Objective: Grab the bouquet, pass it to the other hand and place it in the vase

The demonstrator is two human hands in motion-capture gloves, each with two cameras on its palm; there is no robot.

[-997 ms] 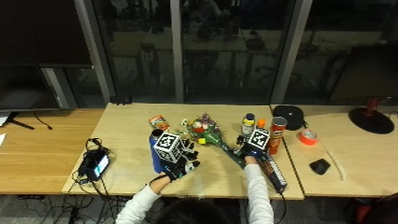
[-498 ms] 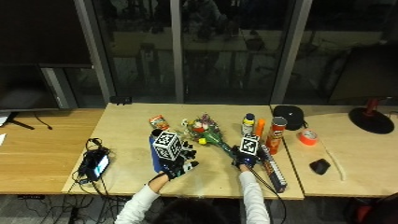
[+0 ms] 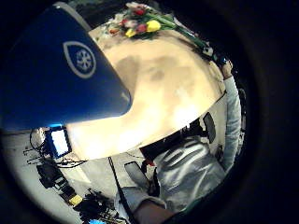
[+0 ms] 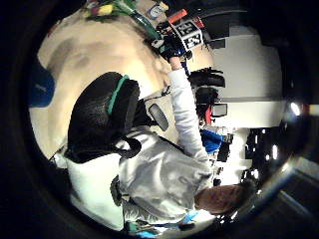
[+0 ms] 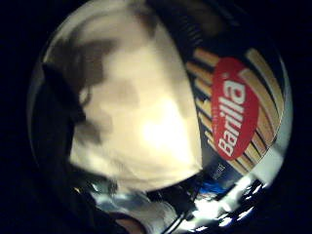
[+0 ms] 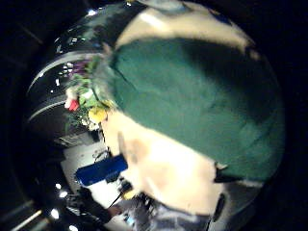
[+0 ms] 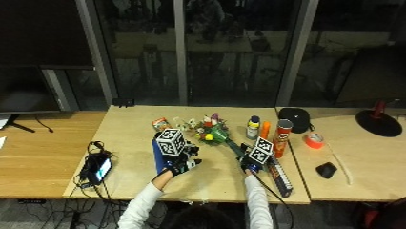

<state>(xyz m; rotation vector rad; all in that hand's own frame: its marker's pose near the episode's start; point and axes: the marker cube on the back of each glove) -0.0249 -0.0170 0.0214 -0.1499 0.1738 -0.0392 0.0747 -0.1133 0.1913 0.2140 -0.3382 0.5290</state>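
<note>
The bouquet (image 7: 212, 131) of red, yellow and pink flowers lies on the light wooden table (image 7: 133, 138), its green-wrapped stem running toward the front edge. My right hand (image 7: 250, 167) sits on the stem's end and grips it; the green wrap (image 6: 192, 101) fills the right thumb side palm view. A tall blue vase (image 7: 157, 153) stands upright near the front left. My left hand (image 7: 181, 164) hovers just right of the vase (image 3: 51, 70) with fingers spread, holding nothing. The flowers (image 3: 140, 21) show across the table from it.
A dark Barilla pasta box (image 7: 279, 174) lies right beside my right hand. Behind it stand a red can (image 7: 281, 138), an orange tube and a yellow-capped bottle (image 7: 254, 128). A small snack can (image 7: 162, 125) sits left of the flowers; a phone with cables (image 7: 98, 167) lies at the left edge.
My right hand has come down and slightly toward the front edge onto the stem's end. The left hand and the vase have barely moved.
</note>
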